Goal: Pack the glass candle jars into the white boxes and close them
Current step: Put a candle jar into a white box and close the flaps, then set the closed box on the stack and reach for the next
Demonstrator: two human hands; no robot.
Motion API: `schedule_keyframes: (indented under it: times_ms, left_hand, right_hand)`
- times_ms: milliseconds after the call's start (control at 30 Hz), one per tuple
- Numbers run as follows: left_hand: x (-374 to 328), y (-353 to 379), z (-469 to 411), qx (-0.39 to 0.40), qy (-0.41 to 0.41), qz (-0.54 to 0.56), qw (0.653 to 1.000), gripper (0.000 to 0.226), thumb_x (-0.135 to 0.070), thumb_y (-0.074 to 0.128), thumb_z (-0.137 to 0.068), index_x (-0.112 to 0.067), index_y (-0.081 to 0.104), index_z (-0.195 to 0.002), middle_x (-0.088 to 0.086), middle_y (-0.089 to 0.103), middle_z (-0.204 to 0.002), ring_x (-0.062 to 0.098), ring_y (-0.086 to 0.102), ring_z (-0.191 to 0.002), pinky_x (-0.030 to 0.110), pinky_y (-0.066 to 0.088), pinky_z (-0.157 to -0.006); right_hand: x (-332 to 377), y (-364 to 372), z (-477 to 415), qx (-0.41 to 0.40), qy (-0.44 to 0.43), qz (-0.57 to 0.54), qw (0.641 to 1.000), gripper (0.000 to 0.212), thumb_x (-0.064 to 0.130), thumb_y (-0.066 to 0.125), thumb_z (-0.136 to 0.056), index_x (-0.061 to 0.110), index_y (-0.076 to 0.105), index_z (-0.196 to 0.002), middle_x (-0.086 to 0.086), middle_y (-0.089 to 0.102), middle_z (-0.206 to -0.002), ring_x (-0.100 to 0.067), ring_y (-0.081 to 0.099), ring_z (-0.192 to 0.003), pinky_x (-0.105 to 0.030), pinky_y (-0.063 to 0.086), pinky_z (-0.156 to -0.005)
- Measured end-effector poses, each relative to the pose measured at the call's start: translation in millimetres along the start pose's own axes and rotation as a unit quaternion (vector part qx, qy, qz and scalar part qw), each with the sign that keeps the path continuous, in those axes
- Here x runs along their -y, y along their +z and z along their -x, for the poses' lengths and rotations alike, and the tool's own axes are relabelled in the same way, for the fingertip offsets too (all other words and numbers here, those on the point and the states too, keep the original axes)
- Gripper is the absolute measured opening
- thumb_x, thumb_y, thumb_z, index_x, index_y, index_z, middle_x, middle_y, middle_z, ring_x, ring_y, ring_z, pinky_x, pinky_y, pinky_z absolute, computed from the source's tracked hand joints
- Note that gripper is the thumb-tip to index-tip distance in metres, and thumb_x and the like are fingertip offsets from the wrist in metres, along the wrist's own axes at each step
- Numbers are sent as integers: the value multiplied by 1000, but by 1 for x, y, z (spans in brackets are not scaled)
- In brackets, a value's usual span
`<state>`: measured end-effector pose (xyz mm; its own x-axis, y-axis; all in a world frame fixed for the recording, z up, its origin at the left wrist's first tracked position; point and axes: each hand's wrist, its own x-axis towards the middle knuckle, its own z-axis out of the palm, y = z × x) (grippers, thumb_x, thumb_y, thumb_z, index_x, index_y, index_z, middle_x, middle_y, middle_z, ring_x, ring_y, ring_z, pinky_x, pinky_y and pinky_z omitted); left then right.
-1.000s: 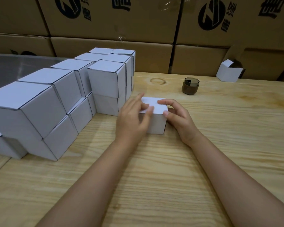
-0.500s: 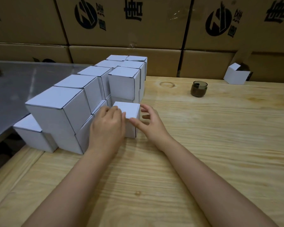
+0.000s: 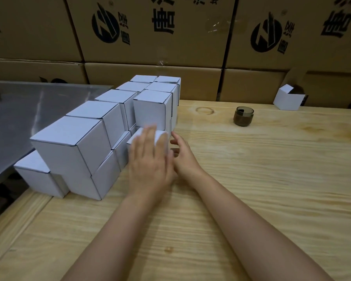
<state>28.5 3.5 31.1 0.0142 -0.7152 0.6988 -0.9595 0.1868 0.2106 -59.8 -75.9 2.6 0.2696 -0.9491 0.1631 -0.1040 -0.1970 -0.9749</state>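
a small white box (image 3: 161,137) sits shut on the tabletop (image 3: 261,179), pushed right up against the front of the big pile of white boxes (image 3: 83,142). the left hand (image 3: 150,161) lies flat on top of it with straight fingers, a bit blurry, and it covers most of the lid. the right hand (image 3: 181,157) is just beside the box on its right side, fingers loose and spread and holding nothing; i cannot tell if it touches the box. the pile is two boxes high and runs back along the left side of the tabletop. one glass candle jar (image 3: 244,116) stands alone further back, well apart from the hands. an open white box (image 3: 289,101) sits at the far right edge, near the wall of brown cartons (image 3: 150,37). a shiny metal sheet (image 3: 28,110) lies to the left of the pile.
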Motion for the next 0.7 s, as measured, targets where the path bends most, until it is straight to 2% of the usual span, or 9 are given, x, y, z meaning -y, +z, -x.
schedule_keyframes:
  times_ms: [67, 133, 233, 300, 367, 433, 500, 633, 700]
  left_hand:
    - [-16, 11, -1, 8, 114, 59, 992, 41, -18, 42, -90, 3, 60, -120, 24, 53, -133, 40, 50, -125, 48, 37, -103]
    - [-34, 24, -6, 62, 166, 114, 977, 37, -16, 44, -89, 1, 62, -118, 20, 58, -127, 36, 55, -118, 47, 45, -97]
    - [-58, 49, -14, 132, 121, 151, 972, 40, -16, 49, -92, -8, 53, -132, 11, 49, -140, 26, 40, -135, 43, 32, -111]
    - [-65, 70, -18, 172, 54, 142, 973, 53, -24, 47, -96, -15, 33, -146, 6, 26, -156, 19, 16, -146, 34, 13, -119]
    - [-63, 90, -20, 241, 4, 88, 966, 58, -37, 38, -98, -22, 18, -150, 4, 8, -160, 16, -1, -147, 32, 0, -118]
    - [-59, 102, -18, 282, -5, 52, 958, 56, -46, 32, -98, -25, 21, -149, 4, 7, -161, 15, -1, -147, 32, -4, -117]
    - [-58, 105, -17, 271, 11, 51, 961, 53, -49, 28, -97, -30, 24, -146, 0, 8, -161, 12, 0, -147, 31, -7, -116]
    - [-57, 103, -16, 262, 25, 47, 964, 52, -56, 17, -93, -40, 17, -143, -9, 1, -160, 5, -7, -144, 22, -19, -109]
    - [-58, 101, -19, 262, 23, 43, 964, 62, -60, 8, -84, -41, 23, -141, -10, 6, -159, 4, 0, -145, 19, -19, -108]
  right_hand:
    - [-1, -19, 0, -9, -8, 1, 1000, 50, 8, 50, -95, 12, 36, -142, -13, 35, -144, -26, 44, -126, -33, 38, -106]
    - [-6, -50, 0, -42, -24, 24, 999, 41, 9, 42, -98, 15, 39, -139, -10, 36, -143, -20, 40, -129, -24, 32, -106]
    - [-18, -108, -2, -137, -33, 92, 986, 43, 6, 51, -93, 18, 45, -134, -2, 42, -133, -14, 41, -123, -19, 34, -95]
    - [-25, -148, -10, -202, -35, 154, 967, 39, 11, 56, -92, 17, 50, -130, 2, 44, -128, -12, 43, -119, -15, 34, -88]
    - [-32, -188, -21, -244, -20, 205, 948, 34, 12, 54, -93, 19, 52, -127, 2, 44, -129, -12, 43, -119, -19, 36, -90]
    - [-40, -226, -34, -277, 1, 246, 929, 34, 12, 52, -93, 20, 53, -127, 1, 44, -131, -14, 43, -121, -29, 39, -99]
    - [-47, -258, -51, -305, 14, 279, 910, 36, 12, 52, -93, 18, 51, -128, -1, 44, -132, -17, 43, -123, -37, 39, -105]
    - [-58, -304, -96, -336, 44, 329, 881, 44, 12, 52, -91, 14, 45, -134, -5, 42, -137, -23, 39, -128, -39, 35, -108]
    - [-59, -325, -121, -353, 59, 341, 869, 51, 11, 52, -90, 11, 39, -138, -7, 38, -141, -26, 35, -131, -38, 32, -108]
